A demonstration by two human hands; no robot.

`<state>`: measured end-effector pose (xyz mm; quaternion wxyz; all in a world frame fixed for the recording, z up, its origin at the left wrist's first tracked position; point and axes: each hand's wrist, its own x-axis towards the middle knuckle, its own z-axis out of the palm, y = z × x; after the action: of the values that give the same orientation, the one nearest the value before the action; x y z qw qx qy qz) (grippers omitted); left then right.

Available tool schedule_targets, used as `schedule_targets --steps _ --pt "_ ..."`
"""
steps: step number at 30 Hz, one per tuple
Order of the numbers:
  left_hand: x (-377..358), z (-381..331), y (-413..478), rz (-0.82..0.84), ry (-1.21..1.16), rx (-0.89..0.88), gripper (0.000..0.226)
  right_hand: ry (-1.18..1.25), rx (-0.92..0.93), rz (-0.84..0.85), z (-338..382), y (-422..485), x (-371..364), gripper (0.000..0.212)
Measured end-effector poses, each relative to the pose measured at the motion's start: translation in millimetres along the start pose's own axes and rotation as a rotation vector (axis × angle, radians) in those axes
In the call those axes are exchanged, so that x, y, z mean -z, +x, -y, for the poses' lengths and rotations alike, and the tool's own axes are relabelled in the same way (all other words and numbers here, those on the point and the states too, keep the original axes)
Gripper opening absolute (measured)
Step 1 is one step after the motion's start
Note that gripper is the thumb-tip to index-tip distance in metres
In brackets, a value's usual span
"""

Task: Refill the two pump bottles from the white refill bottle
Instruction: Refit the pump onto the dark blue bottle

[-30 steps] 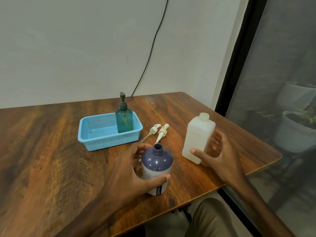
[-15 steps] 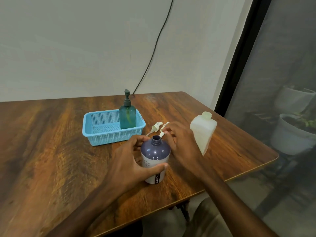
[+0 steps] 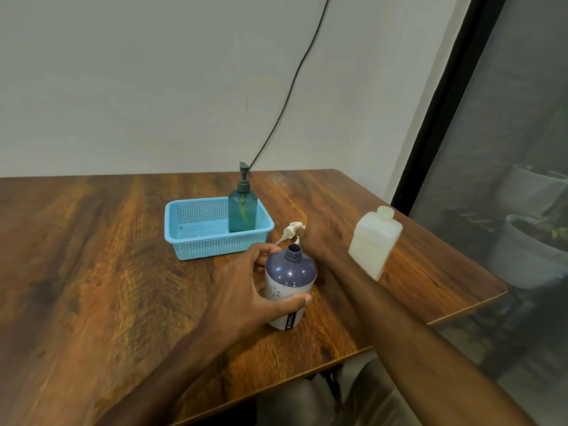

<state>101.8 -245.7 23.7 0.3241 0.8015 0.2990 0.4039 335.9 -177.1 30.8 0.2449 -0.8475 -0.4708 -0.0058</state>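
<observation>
Curled round the open purple bottle, the left grip steadies it upright on the worktop. At its 11 o'clock the basket holds the green bottle. At 2 stands the refill bottle, uncapped. Nearer, the right grip reaches the loose pumps at 12, tubes trailing toward 7; closed on one or not, I cannot tell.

The left grip holds the purple bottle upright on the worktop; the bottle's neck is open. The right grip rests at the loose pump heads just beside the blue basket, a fingertip touching one. The green pump bottle stands inside the basket's right end. The white refill bottle stands near the right forearm.
</observation>
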Motion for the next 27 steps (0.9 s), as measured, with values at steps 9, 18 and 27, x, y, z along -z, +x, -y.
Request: schedule_targets --steps 9,18,27 --pt "-1 -1 -2 -0.002 -0.015 0.007 0.079 0.148 -0.060 -0.036 1 22 -6 0.020" --pt "-2 0 -2 0.001 -0.032 0.010 0.078 0.330 0.076 -0.322 16 -14 41 0.022" --pt "-4 -1 0 -0.003 -0.013 0.015 0.078 0.657 0.386 -0.565 43 -93 152 0.034"
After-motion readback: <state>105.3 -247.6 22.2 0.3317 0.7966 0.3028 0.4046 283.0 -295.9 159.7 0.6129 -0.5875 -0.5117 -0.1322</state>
